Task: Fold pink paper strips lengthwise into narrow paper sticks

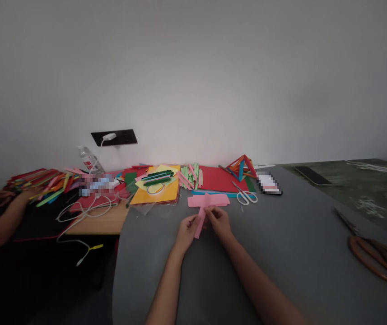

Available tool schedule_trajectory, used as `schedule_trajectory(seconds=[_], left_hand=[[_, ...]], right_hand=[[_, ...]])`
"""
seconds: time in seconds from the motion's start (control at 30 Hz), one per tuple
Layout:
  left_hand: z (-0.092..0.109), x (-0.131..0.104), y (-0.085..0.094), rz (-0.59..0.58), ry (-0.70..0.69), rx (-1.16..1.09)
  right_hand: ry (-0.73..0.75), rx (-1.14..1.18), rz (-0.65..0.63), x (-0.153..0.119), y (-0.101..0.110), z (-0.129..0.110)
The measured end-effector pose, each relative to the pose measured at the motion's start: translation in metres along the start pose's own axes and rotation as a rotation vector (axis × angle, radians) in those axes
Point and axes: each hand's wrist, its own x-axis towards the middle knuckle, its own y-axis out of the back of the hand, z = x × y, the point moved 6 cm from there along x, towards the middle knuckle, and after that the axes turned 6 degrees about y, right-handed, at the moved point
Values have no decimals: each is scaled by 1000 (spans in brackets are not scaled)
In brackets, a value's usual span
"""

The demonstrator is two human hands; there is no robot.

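Between my two hands is a pink paper strip (pixel 198 231), slanting from upper right to lower left. My left hand (pixel 187 231) pinches it from the left side with thumb and fingers. On the other side, my right hand (pixel 219 221) has its fingertips closed on the same strip, a little higher up. Just beyond my hands lies a flat stack of pink paper strips (pixel 220 199), and the top of the held strip overlaps it in view. White-handled scissors (pixel 246 197) rest behind and to the right.
Large brown-handled scissors (pixel 376 257) lie at the right. A phone (pixel 268 183), red paper (pixel 210 179), yellow paper (pixel 166 192) and a folded paper frame (pixel 242 168) line the wall. Another person's arm (pixel 2 225) is at far left, near white cables (pixel 88 212) and a bottle (pixel 89 159).
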Motion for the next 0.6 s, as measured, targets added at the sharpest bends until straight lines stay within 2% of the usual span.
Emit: schedule_trajectory(seconds=[0.2,0.43,0.6], left_hand=[[-4,1,-2,-12,44,37],[-7,3,4,8,79,37],[-7,3,2,-22,58,81]], right_hand=[[37,-63,145,3,13,-2],[22,-56,-9,2,0,-4],[18,-61,59,0,5,-3]])
